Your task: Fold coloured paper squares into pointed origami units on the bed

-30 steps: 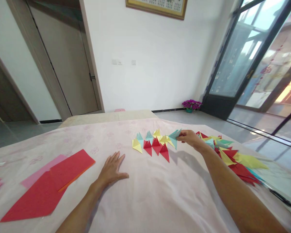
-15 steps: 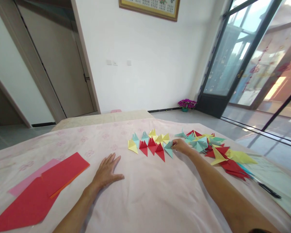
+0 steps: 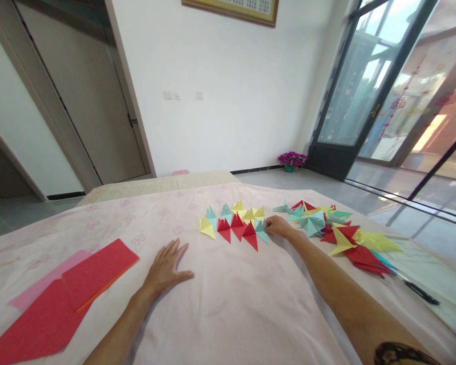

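My right hand [image 3: 280, 226] is pinched on the edge of a light-blue folded paper crane [image 3: 262, 233], which sits at the right end of a small group. Beside it stand red paper cranes [image 3: 237, 228] in a row, with a yellow crane [image 3: 206, 228] at the left end. Behind these are more blue cranes [image 3: 225, 211] and yellow cranes [image 3: 238, 207]. My left hand [image 3: 169, 268] lies on the pink tablecloth [image 3: 228, 304], fingers spread and holding nothing, to the left of the group.
To the right is a heap of loose folded paper cranes [image 3: 341, 241] in red, yellow and blue. A black pen [image 3: 421, 292] and a pale sheet [image 3: 446, 289] lie past it. Red paper sheets [image 3: 101, 274] over pink paper [image 3: 26, 295] are at the left.
The blue crane in my right hand has shifted slightly left, closer to the red ones. My left hand stays in place. The camera view has moved a little.
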Demonstrator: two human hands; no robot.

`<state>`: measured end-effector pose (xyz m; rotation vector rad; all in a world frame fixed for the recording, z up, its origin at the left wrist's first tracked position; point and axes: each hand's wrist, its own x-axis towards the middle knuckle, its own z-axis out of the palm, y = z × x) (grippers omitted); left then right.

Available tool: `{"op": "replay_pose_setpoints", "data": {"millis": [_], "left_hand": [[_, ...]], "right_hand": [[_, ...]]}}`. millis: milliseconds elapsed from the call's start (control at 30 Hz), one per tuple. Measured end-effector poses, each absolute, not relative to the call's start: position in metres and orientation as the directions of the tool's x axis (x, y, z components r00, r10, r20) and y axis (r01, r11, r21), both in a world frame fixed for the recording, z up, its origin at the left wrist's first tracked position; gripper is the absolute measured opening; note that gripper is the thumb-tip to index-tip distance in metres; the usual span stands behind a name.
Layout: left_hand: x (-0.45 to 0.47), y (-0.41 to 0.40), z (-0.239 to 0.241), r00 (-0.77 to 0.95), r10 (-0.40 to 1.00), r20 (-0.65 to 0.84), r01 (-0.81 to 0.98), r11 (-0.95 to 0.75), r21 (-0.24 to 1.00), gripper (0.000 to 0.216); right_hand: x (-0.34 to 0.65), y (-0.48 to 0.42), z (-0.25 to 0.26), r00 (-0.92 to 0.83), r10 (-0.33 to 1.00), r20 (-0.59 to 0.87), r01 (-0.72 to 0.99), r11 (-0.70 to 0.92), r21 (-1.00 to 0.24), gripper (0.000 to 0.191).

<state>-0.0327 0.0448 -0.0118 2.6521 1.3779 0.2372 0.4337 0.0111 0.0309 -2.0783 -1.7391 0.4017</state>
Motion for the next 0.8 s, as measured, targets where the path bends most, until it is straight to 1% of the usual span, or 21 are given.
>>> {"op": "replay_pose_setpoints", "data": {"millis": [167, 333, 433, 500, 600, 667, 733, 767, 800], "left_hand": [[-0.034, 0.048, -0.017, 0.568, 0.818, 0.092, 0.795, -0.574, 0.196, 0.098], [-0.035, 0.048, -0.019, 0.563, 0.822, 0.092, 0.796, -0.568, 0.208, 0.097], [-0.035, 0.048, -0.017, 0.560, 0.824, 0.078, 0.796, -0.562, 0.225, 0.099], [-0.034, 0.048, -0.017, 0.561, 0.824, 0.076, 0.794, -0.562, 0.232, 0.099], [-0.034, 0.047, -0.017, 0.554, 0.829, 0.077, 0.798, -0.556, 0.233, 0.098], [-0.034, 0.047, -0.017, 0.554, 0.829, 0.078, 0.798, -0.556, 0.232, 0.097], [-0.034, 0.047, -0.016, 0.557, 0.827, 0.077, 0.796, -0.558, 0.234, 0.097], [-0.033, 0.046, -0.016, 0.556, 0.827, 0.077, 0.796, -0.557, 0.236, 0.096], [-0.033, 0.046, -0.015, 0.554, 0.829, 0.078, 0.797, -0.555, 0.240, 0.096]], "right_hand": [[0.433, 0.012, 0.031, 0.194, 0.979, 0.058, 0.874, -0.146, -0.464, 0.009], [0.426, 0.005, 0.033, 0.256, 0.958, 0.132, 0.849, -0.157, -0.505, 0.010], [0.426, -0.001, 0.038, 0.327, 0.918, 0.226, 0.823, -0.159, -0.545, 0.018], [0.427, -0.005, 0.045, 0.397, 0.862, 0.314, 0.802, -0.160, -0.575, 0.027], [0.420, -0.011, 0.064, 0.516, 0.703, 0.489, 0.775, -0.139, -0.617, 0.036], [0.401, -0.014, 0.080, 0.538, 0.591, 0.601, 0.778, -0.072, -0.625, 0.036], [0.368, -0.018, 0.095, 0.500, 0.544, 0.674, 0.793, 0.026, -0.609, 0.034], [0.348, -0.020, 0.101, 0.451, 0.541, 0.710, 0.801, 0.106, -0.589, 0.032], [0.325, -0.021, 0.104, 0.347, 0.540, 0.767, 0.787, 0.277, -0.551, 0.029]]}}
